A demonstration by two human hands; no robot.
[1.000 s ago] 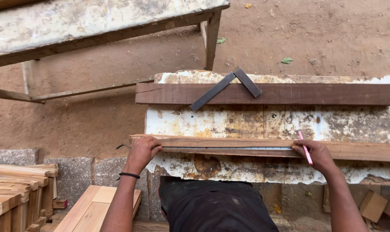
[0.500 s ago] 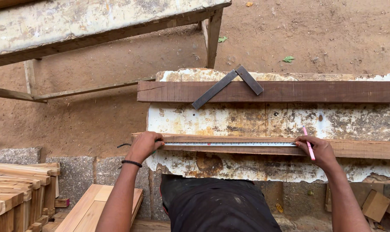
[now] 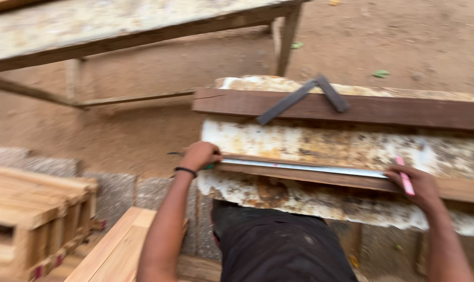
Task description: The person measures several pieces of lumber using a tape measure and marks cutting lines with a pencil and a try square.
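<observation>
A long wooden plank (image 3: 456, 189) lies along the near side of a stained, rusty-white workbench (image 3: 320, 143). A silver measuring tape (image 3: 305, 167) is stretched flat along the plank. My left hand (image 3: 200, 155) grips the plank's left end and pins the tape there; a black band sits on that wrist. My right hand (image 3: 417, 185) rests on the plank at the tape's right end and holds a pink pencil (image 3: 405, 176) pointing up and away.
A dark plank (image 3: 404, 110) lies across the far side of the bench with a dark try square (image 3: 305, 97) on it. Stacked light timber frames (image 3: 36, 214) and boards (image 3: 119, 250) sit at lower left. A large wooden table (image 3: 122, 26) stands beyond, on bare dirt ground.
The view has shifted so the bench sits further right in frame. Both hands stay on the plank with the tape stretched between them.
</observation>
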